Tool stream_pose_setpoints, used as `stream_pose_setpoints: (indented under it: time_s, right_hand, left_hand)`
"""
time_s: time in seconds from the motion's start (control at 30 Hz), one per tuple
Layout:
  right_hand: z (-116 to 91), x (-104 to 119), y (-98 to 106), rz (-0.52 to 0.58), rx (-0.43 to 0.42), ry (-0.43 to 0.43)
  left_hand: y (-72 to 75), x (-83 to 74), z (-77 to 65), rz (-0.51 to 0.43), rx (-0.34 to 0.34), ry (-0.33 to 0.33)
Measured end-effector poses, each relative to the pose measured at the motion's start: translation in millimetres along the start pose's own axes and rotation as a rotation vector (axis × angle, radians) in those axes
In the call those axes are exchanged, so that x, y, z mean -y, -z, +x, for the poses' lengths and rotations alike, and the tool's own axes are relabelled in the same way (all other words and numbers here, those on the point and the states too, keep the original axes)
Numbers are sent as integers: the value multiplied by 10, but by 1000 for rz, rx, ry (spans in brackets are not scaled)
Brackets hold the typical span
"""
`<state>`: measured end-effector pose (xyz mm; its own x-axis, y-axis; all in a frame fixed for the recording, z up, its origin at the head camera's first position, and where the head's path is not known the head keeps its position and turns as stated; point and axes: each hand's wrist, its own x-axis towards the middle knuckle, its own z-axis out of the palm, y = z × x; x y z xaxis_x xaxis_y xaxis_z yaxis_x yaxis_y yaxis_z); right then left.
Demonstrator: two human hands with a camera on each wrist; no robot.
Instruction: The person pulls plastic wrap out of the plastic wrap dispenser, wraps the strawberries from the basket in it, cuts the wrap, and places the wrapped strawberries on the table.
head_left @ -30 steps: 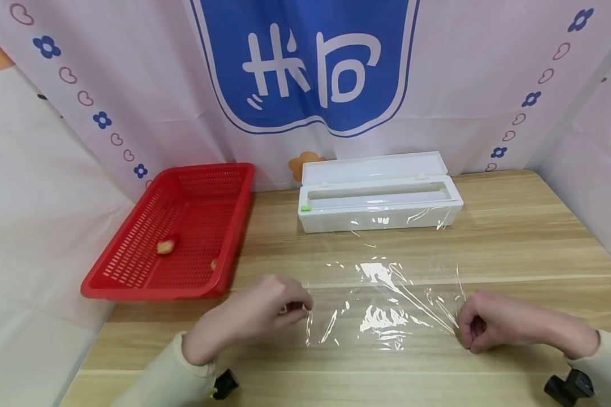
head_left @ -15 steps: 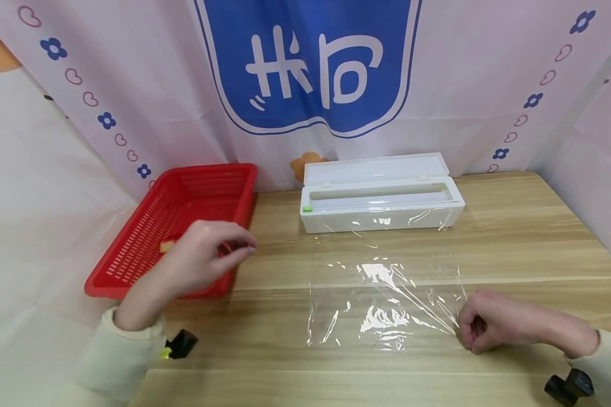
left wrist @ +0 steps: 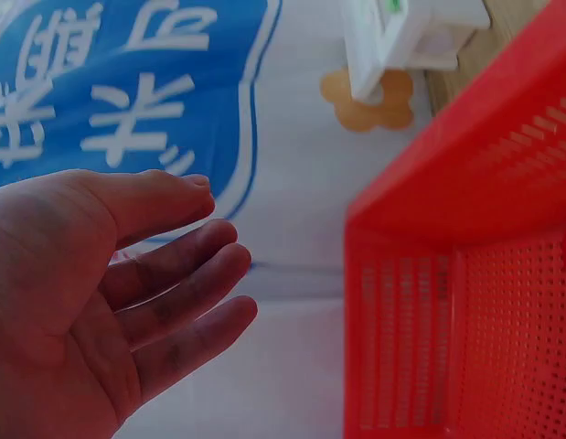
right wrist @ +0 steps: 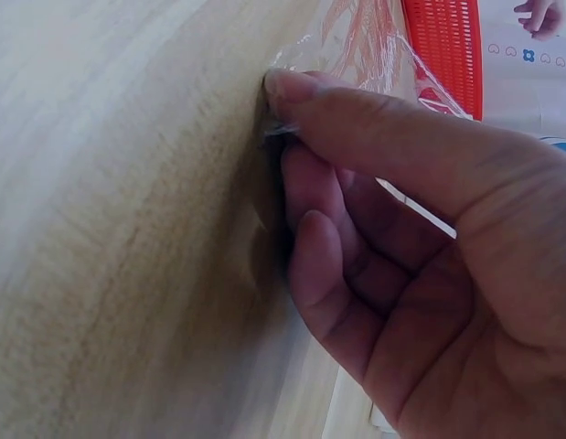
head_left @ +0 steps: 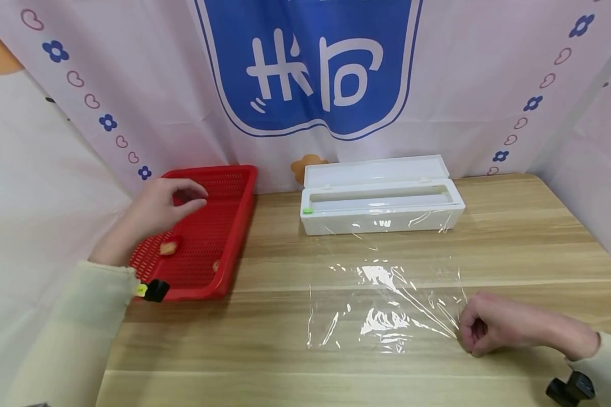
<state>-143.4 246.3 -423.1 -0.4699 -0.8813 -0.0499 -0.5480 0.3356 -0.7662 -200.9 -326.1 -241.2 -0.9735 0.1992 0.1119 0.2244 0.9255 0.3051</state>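
Note:
A sheet of clear plastic wrap (head_left: pixel 382 305) lies spread over the wooden table, running back to a white wrap dispenser box (head_left: pixel 382 220) with its lid raised. At the sheet's near right corner my right hand (head_left: pixel 499 325) pinches the film; in the right wrist view, a bit of it shows at the thumb tip. Over the left side of the red basket (head_left: pixel 234 249) hovers my left hand (head_left: pixel 160 206), fingers loosely bent and nothing in them. The left wrist view shows that hand (left wrist: pixel 127 293) beside the basket wall. Inside the basket lies a small red-and-tan piece (head_left: pixel 168 247).
A second small tan bit (head_left: pixel 216 265) is at the basket's right wall. A printed cloth backdrop (head_left: pixel 265 152) rises behind the table (head_left: pixel 285 379), and pale cloth hangs at both sides. A green slider (head_left: pixel 308 211) sits on the dispenser's left end.
My left hand has left the wrap's left edge and moved left and back until over the basket, its fingers spreading apart. My right hand stays on the film corner.

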Motion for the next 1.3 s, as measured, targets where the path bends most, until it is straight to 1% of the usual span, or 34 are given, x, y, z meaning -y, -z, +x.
stream_pose_setpoints:
  time_s: [0.17, 0.3, 0.37, 0.5, 0.63, 0.8, 0.9, 1.07, 1.2, 1.3]
  right_hand:
    - [1, -1, -9, 11, 5, 3]
    - [6, 5, -11, 17, 7, 5]
    - [5, 9, -11, 16, 6, 14]
    - [10, 12, -10, 7, 1, 41]
    - [19, 4, -8, 8, 0, 36]
    - [16, -23, -19, -4, -4, 31]
    - [11, -34, -25, -1, -6, 33]
    - [8, -36, -24, 8, -5, 50]
    - [12, -31, -17, 9, -4, 63]
    - [13, -30, -11, 11, -3, 60]
  left_hand:
    - [-21, 240, 120, 19, 55, 40]
    - [-70, 452, 174, 58, 112, 77]
    - [-92, 555, 188, 71, 151, 101]
    - [-127, 730, 188, 64, 231, 155]
    - [-168, 869, 162, 57, 302, 206]
    - [-237, 1048, 127, 61, 411, 271]
    - [-269, 1131, 108, 50, 478, 299]
    - [-315, 1218, 71, -9, 569, 345]
    - [-370, 1267, 61, -50, 613, 372]
    - [-401, 1286, 68, -56, 635, 380]
